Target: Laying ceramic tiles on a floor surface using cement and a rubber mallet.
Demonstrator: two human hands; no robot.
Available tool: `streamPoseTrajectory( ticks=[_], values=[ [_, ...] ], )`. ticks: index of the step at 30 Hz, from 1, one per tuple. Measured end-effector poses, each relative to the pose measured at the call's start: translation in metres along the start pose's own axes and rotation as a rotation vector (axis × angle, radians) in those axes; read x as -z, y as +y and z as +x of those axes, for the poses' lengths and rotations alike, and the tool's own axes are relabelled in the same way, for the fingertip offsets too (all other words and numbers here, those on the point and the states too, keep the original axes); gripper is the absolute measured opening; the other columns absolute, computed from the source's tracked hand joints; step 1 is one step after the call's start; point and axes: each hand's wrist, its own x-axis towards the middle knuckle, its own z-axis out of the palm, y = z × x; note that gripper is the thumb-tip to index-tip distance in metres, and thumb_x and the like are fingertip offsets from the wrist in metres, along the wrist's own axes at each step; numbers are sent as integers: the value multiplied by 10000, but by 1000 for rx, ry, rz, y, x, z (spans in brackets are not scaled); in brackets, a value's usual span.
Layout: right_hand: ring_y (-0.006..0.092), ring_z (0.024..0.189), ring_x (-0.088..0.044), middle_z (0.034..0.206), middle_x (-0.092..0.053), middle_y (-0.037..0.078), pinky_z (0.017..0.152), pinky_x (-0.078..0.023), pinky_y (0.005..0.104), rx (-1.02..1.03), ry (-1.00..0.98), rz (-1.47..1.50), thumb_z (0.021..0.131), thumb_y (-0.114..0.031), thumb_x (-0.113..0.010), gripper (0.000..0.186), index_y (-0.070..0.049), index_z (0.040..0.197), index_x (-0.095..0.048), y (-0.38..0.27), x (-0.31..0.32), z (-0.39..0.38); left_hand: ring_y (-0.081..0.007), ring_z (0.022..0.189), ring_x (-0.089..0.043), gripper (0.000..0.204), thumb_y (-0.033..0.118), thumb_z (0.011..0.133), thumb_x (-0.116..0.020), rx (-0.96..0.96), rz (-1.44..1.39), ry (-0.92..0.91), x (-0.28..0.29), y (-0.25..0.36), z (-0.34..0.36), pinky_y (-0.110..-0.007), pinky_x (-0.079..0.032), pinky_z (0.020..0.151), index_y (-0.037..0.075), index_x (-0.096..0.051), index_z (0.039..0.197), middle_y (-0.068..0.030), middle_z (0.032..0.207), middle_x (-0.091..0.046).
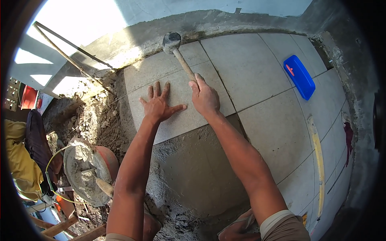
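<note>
My left hand (159, 106) lies flat with fingers spread on a light grey floor tile (181, 122). In my right hand (206, 96) is the wooden handle of a mallet (183, 61). Its dark, pale-sided head points away from me, over the far tile (146, 74) near the wall. A thin string appears to run across the tiles beyond my left hand. Between my forearms, on the near side of the tile, spreads a bed of wet grey mortar (193, 164). My feet show at the lower edge, beside the mortar.
Several laid tiles (263, 124) extend right, bearing a blue tray (304, 86) with a pinkish-red object and a long yellow strip (317, 164). At left stands a mortar-caked bucket (107, 156) with a wooden-handled tool (104, 187). Rubble (100, 124) and leaning sticks (64, 51) lie beyond.
</note>
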Motion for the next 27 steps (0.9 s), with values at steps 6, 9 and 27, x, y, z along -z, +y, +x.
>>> streamPoseTrajectory(
  ticks=[6,9,27],
  values=[
    [430,1033,-706,1161,-714,243,848,-567,458,97,147,279,1043,-332,-560,463,-5,1368,-602,16,29,-70,-416,1577,-87,1287,955,612,-627,-6,5,-1,-6,2,0,-803,-94,1140,263,-271,1637,-154,1720,-112],
    [421,1034,-711,1153,-712,255,833,-576,440,151,186,346,1037,-301,-584,455,5,1374,-596,21,47,-110,-411,1579,-75,1277,953,624,-619,-6,17,26,-11,-8,0,-800,-80,1143,267,-261,1640,-153,1721,-103],
    [414,975,-721,1103,-728,245,817,-571,469,-1,31,61,1048,-276,-569,431,-32,1403,-590,62,78,-192,-408,1584,-56,1296,943,648,-604,-18,1,26,-13,-8,-2,-749,-9,1176,234,-200,1655,-169,1723,-77]
  ],
)
